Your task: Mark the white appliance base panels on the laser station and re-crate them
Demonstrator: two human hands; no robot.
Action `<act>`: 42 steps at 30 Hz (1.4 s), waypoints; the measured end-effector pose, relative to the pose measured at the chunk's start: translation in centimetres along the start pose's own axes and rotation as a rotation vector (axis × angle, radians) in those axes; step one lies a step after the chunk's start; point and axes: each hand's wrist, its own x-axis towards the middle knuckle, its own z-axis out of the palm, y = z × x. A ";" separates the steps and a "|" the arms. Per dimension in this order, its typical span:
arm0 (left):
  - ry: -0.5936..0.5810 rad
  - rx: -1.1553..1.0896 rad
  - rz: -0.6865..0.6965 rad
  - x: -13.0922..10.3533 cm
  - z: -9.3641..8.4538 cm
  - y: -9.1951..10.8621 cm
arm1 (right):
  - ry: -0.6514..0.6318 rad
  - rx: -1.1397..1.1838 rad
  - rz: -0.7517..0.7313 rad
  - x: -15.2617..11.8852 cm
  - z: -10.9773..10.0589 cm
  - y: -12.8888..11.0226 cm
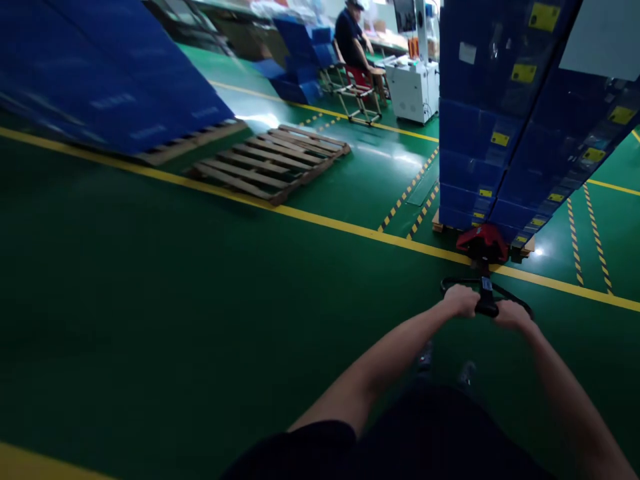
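Both of my arms reach forward to the black loop handle [487, 303] of a red pallet jack [483, 243]. My left hand [462, 300] is wrapped round the left side of the grip, and my right hand [513, 314] round the right side. The jack's red body stands against a pallet [528, 246] that bears a tall stack of blue boxes [505, 153]. Yellow labels mark the boxes, and clear film seems to cover them. The jack's forks are hidden under the load.
An unloaded wooden pallet [280, 160] lies beyond the yellow floor line [340, 225]. Left of it stands another blue stack [115, 87] on a pallet. Farther back, a person [354, 40] sits by a white cabinet [413, 90]. Striped tape [411, 187] marks the green floor.
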 end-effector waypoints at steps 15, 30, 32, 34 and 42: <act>-0.154 -0.055 -0.044 -6.9 13.4 0.9 | -0.060 0.062 0.069 -2.2 18.6 -5.7; 0.106 -0.049 0.039 1.8 -4.8 -1.7 | -0.009 0.011 -0.031 2.0 -5.3 0.1; 0.080 -0.062 0.029 0.4 -1.7 -1.3 | -0.002 0.003 0.007 0.8 -2.0 -0.7; 0.027 -0.070 0.004 -2.1 3.0 -0.6 | -0.018 -0.012 0.060 -1.1 3.0 -2.5; -0.174 -0.043 0.007 -8.7 13.6 1.1 | -0.174 0.032 0.099 -5.4 14.1 -8.2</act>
